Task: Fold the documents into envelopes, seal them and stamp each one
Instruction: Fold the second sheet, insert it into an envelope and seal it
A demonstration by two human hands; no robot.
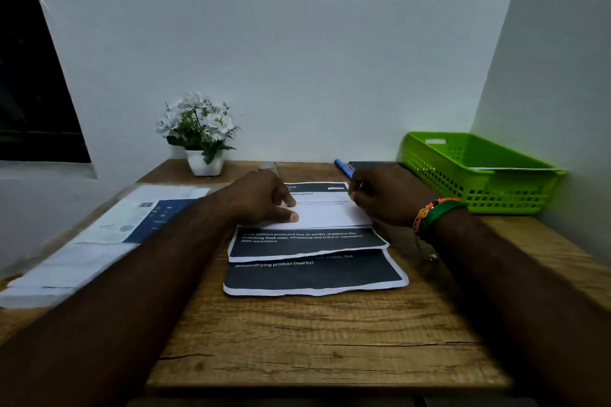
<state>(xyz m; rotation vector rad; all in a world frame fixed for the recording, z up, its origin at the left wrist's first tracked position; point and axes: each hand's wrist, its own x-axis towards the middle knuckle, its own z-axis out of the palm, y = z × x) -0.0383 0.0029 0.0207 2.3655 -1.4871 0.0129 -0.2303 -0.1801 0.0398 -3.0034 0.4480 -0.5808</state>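
Observation:
A stack of printed documents [314, 271] with dark panels lies in the middle of the wooden desk [314, 340]. The top sheet [327, 213] is folded over, its white back facing up. My left hand [264, 200] presses on the folded sheet's left part, thumb and forefinger flat on the paper. My right hand [386, 196] rests on its right edge, fingers curled; whether it pinches the paper is unclear. A pile of envelopes [99, 241] lies at the desk's left, partly hidden by my left forearm.
A green plastic basket [476, 172] holding paper stands at the back right. A blue pen [344, 168] and a dark flat object [370, 164] lie behind my right hand. A white pot of flowers [201, 139] stands against the back wall. A small item [268, 167] sits behind my left hand.

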